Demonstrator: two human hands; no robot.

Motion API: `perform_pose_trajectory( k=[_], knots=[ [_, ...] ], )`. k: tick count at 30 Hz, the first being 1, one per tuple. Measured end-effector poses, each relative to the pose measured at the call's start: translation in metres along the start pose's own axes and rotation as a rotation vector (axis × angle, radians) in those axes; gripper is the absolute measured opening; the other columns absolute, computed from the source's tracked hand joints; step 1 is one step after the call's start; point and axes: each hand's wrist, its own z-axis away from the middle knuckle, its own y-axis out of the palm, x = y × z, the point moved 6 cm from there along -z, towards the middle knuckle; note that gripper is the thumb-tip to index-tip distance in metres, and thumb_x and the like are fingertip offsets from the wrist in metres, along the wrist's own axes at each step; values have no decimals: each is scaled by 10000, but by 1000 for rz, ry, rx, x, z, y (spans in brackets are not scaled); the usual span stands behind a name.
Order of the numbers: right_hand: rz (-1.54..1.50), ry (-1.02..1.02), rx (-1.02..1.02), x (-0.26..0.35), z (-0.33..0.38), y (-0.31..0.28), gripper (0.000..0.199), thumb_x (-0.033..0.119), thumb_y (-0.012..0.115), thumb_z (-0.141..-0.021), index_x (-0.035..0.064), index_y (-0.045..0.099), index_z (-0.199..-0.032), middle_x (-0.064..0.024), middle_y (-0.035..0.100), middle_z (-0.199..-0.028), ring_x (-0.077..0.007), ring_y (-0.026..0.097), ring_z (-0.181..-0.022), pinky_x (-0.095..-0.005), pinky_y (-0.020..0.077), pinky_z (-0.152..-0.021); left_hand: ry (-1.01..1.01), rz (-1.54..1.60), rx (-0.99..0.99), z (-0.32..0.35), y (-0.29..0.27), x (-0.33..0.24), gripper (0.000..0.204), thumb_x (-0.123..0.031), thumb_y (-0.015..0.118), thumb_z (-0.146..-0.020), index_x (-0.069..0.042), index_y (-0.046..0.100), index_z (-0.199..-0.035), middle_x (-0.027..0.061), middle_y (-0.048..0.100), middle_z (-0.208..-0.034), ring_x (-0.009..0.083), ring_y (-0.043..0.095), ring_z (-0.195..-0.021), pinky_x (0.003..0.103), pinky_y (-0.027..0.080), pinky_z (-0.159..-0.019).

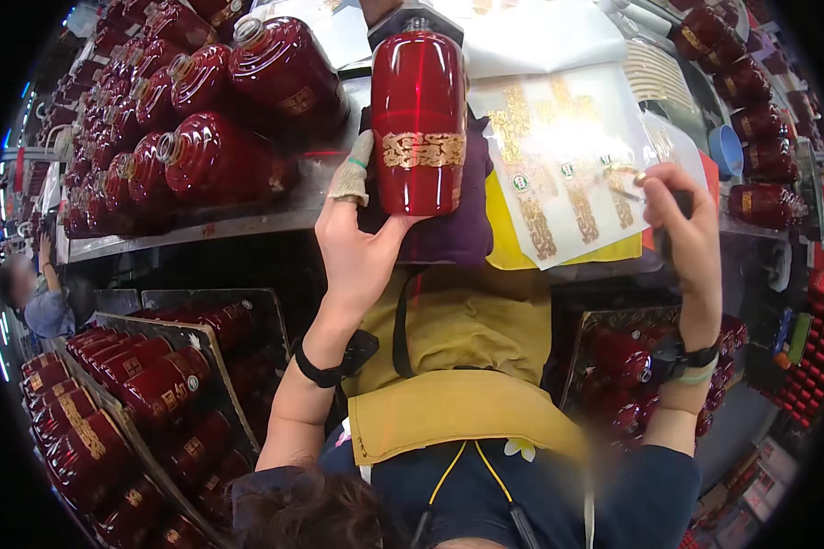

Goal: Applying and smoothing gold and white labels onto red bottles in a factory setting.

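Note:
My left hand [357, 247] grips the lower end of a glossy dark red bottle [418, 87], which lies with its neck pointing away from me. A gold patterned band [423, 149] runs across the bottle's lower part. On one finger of that hand sits a pale cloth finger cover [351, 171]. To the right, my right hand [687, 215] is closed in a pinch over the sheet's edge, with a small clear and gold decal [624, 180] at its fingertips. Beneath lies a white decal sheet [558, 197] with gold motifs and small green round marks, partly washed out by glare.
Several red bottles [275, 73] crowd the table's left side. A purple cloth [458, 240] and a yellow sheet [502, 233] lie at the front edge. A blue cup [725, 149] stands at the right. Trays of bottles [160, 384] flank me below; a co-worker [50, 306] is far left.

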Motion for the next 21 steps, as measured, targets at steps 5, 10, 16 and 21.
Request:
perform_pose_trajectory(
  k=[5, 10, 16, 21],
  knots=[
    [-25, -117, 106, -3, 16, 67, 101, 73, 724, -947, -21, 707, -913, 29, 641, -819, -40, 530, -768, -218, 424, -713, -36, 235, 42, -2, 2, -9, 775, 25, 821, -794, 4, 505, -1501, 172, 567, -1468, 267, 606, -1287, 376, 491, -1075],
    [-99, -167, 70, 3, 21, 96, 105, 88, 742, -947, -13, 724, -923, 50, 609, -774, -19, 497, -725, -207, 388, -648, 244, -227, 31, -7, 4, -31, 728, -58, 887, -690, -33, 631, -1371, 204, 524, -1458, 365, 599, -1183, 438, 532, -992],
    [-147, -96, 97, 4, 23, 131, 116, 113, 771, -931, 4, 734, -920, 73, 578, -729, 0, 445, -659, -209, 324, -573, 133, -32, -15, -5, 0, -18, 709, -59, 893, -701, 7, 635, -1358, 155, 483, -1545, 341, 584, -1259, 425, 527, -1034],
    [-173, -312, 163, 45, 30, 162, 104, 115, 788, -904, 19, 747, -907, 48, 603, -718, -29, 440, -639, -227, 350, -577, 116, -30, 94, 6, -2, -17, 841, -35, 776, -810, -20, 418, -1571, 220, 467, -1567, 331, 455, -1451, 422, 402, -1168]
  ],
)
